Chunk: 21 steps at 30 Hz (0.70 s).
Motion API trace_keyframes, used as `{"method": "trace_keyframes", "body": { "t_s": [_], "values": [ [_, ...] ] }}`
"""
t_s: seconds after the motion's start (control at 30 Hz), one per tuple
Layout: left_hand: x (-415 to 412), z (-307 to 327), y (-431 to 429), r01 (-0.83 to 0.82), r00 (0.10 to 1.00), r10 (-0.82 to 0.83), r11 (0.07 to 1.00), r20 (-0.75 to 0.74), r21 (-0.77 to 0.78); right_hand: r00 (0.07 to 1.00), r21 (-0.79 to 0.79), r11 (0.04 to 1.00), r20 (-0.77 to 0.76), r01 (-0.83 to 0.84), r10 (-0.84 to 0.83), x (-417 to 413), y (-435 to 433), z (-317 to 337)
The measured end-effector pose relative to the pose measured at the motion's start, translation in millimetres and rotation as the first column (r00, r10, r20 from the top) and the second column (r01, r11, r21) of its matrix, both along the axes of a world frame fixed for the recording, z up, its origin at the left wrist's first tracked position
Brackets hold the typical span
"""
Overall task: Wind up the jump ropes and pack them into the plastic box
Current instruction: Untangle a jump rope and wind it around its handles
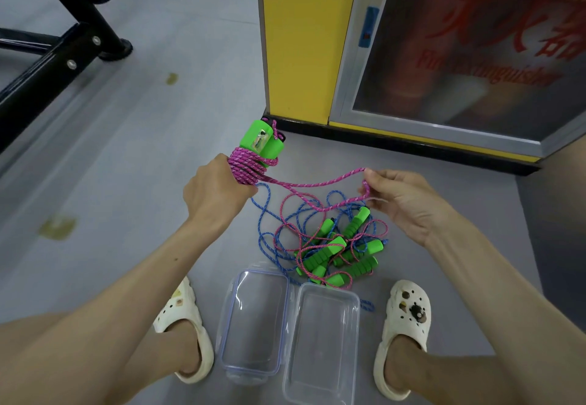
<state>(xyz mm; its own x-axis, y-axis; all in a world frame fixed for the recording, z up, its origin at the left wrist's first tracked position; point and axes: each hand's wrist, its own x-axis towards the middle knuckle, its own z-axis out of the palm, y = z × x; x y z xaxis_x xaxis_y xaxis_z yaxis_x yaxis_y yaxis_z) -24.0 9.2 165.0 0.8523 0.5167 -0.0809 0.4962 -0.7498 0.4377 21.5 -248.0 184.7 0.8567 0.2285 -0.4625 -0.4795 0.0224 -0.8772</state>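
Left hand (215, 192): fingers clamped round a pair of green handles (261, 139), held upright above the floor (126, 166). The pink rope (245, 166) is wound in several tight turns round the lower part of these handles, just beside the knuckles.

Right hand (402, 201): thumb and fingertips pinch the free length of the same pink rope. The strand runs slack from the coil rightward to this hand, then drops to the floor.

Remaining ropes (336, 252): a loose tangle of blue and pink cord with several green handles, lying on the floor below the right hand, between the hands and the containers.

Plastic box (356, 309): clear, open, on the floor near the person, between the two feet and nothing inside it. Its lid (253, 319) lies just beside it on the left. A blue strand passes behind the box at its far right corner.

Surroundings: pale clogs (402, 325) on both feet; a yellow fire extinguisher cabinet (301, 40) far right; a black metal frame (47, 65) far left.
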Motion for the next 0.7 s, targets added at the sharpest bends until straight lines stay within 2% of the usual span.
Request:
{"method": "trace_keyframes", "body": {
  "t_s": [0.1, 0.23, 0.4, 0.5, 0.6, 0.7],
  "values": [
    [1, -1, 0, -0.004, 1.0, 0.004, 0.999, -0.014, -0.034, 0.999, 0.139, 0.99, -0.02, 0.036, -0.034, 2, -2, 2],
    [1, -2, -3, 0.019, 1.0, -0.02, 0.999, -0.019, -0.043, 0.981, 0.354, 0.922, -0.161, 0.157, -0.105, 1, -1, 2],
    [1, -1, -4, 0.021, 1.0, -0.021, 0.999, -0.009, -0.047, 0.968, 0.327, 0.931, -0.238, 0.16, -0.083, -1, 0, 5],
    [0, 0, -3, 0.015, 1.0, -0.015, 1.0, -0.002, -0.009, 0.96, 0.389, 0.901, -0.263, 0.192, -0.091, 1, -3, 8],
    [0, 0, -1, 0.004, 1.0, -0.005, 0.999, -0.022, -0.04, 0.962, 0.437, 0.87, -0.235, 0.23, -0.137, 2, -5, 12],
    [1, 0, -3, 0.011, 0.999, -0.013, 0.998, -0.036, -0.055, 0.957, 0.41, 0.869, -0.201, 0.277, -0.21, 3, -3, 14]
  ]
}}
